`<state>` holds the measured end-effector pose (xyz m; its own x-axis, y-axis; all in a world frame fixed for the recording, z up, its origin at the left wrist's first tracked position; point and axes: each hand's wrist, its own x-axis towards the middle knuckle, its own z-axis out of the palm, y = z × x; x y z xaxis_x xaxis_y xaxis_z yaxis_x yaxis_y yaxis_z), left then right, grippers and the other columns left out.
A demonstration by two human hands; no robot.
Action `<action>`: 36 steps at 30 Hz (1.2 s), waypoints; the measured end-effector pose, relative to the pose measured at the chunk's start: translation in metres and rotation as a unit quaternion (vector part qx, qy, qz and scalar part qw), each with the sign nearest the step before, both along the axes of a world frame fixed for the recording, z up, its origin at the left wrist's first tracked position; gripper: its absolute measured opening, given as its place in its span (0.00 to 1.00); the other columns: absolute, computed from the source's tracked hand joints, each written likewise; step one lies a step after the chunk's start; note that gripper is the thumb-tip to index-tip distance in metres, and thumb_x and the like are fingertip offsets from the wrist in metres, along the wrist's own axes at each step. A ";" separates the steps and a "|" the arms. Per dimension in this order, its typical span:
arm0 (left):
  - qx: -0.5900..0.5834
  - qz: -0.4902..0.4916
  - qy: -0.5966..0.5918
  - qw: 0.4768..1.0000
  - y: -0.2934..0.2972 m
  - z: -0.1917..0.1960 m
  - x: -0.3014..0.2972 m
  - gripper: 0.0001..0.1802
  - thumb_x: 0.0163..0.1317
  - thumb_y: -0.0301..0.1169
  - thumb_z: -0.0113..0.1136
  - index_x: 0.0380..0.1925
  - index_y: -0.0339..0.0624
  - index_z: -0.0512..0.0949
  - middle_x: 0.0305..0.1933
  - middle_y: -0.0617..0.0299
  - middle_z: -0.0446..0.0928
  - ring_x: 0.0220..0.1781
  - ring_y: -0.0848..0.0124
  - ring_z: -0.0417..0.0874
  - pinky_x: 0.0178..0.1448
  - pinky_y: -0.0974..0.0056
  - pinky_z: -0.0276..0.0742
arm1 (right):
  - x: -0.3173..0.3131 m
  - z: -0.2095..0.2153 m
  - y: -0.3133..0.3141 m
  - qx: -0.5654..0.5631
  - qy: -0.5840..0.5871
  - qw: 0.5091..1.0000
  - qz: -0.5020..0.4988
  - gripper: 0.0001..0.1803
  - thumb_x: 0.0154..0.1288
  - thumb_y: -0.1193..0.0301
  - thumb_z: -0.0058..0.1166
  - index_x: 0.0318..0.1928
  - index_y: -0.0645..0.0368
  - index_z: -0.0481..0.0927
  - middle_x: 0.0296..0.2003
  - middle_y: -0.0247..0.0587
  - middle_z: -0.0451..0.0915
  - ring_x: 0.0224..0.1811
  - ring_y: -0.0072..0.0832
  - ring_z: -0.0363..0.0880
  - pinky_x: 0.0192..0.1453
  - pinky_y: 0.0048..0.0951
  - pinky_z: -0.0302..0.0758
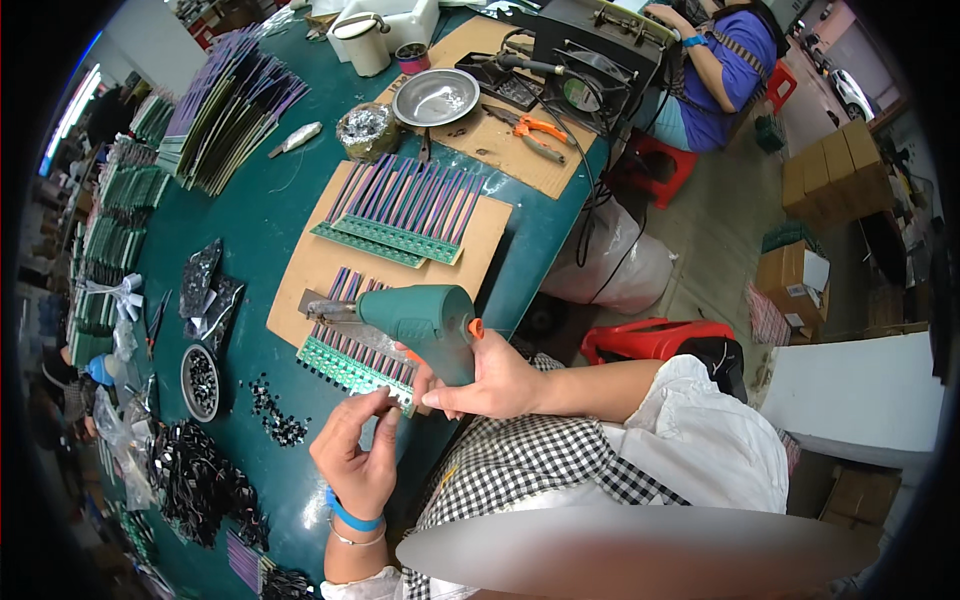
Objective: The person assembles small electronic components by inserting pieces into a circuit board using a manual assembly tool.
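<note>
- Near the surface's left edge, a round metal dish (200, 382) holds small dark parts; more lie loose in a glossy black heap (200, 480).
- The left hand (358, 455) pinches the near end of a green strip of circuit boards (352, 365), thumb and fingers closed on it.
- That strip lies on a cardboard sheet (300, 275) at the surface's near edge, with purple ribbing above.
- The right hand (490, 385) grips a teal pistol-shaped soldering gun (415, 318), its metal tip over the strip.
- It looks like soldering is in hand; the next joint calls for steadying the strip and a precise tip.
</note>
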<state>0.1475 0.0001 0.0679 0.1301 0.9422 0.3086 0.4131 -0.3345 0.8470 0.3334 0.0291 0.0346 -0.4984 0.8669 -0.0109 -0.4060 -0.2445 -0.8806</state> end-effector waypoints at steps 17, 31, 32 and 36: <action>0.146 -0.047 0.094 0.984 -0.001 0.003 0.004 0.14 0.39 0.10 0.65 0.26 0.35 0.76 0.27 0.55 0.79 0.30 0.61 0.82 0.35 0.66 0.77 | -0.008 0.006 -0.001 0.002 -0.058 0.998 -0.028 0.09 0.51 0.80 0.61 0.32 0.64 0.73 0.24 0.33 0.77 0.25 0.16 0.75 0.32 0.22 0.75; -0.044 -0.054 0.102 0.992 -0.006 -0.001 0.000 0.07 0.45 0.19 0.67 0.27 0.33 0.80 0.24 0.52 0.80 0.26 0.62 0.82 0.29 0.66 0.75 | 0.007 -0.002 0.001 0.166 -0.129 0.977 -0.033 0.07 0.53 0.81 0.59 0.34 0.63 0.76 0.30 0.34 0.80 0.31 0.20 0.78 0.37 0.23 0.75; -0.098 -0.059 0.076 0.990 -0.009 -0.001 -0.002 0.06 0.47 0.20 0.67 0.26 0.32 0.80 0.24 0.53 0.80 0.25 0.65 0.82 0.30 0.67 0.75 | 0.007 -0.001 0.001 0.190 -0.133 0.972 -0.019 0.09 0.53 0.80 0.60 0.35 0.63 0.76 0.29 0.36 0.80 0.31 0.22 0.78 0.37 0.24 0.75; -0.240 -0.076 -0.011 0.968 -0.014 -0.007 -0.009 0.04 0.51 0.22 0.65 0.26 0.32 0.81 0.25 0.56 0.82 0.25 0.74 0.82 0.32 0.71 0.77 | 0.009 0.001 0.000 0.237 -0.157 0.959 0.014 0.14 0.50 0.77 0.60 0.39 0.62 0.73 0.29 0.42 0.79 0.32 0.30 0.80 0.36 0.27 0.75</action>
<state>0.1390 -0.0143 0.0609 0.2769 0.9481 -0.1563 0.3710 0.0445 0.9275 0.3427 0.0289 0.0357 -0.5589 0.7977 0.2267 -0.1016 0.2055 -0.9734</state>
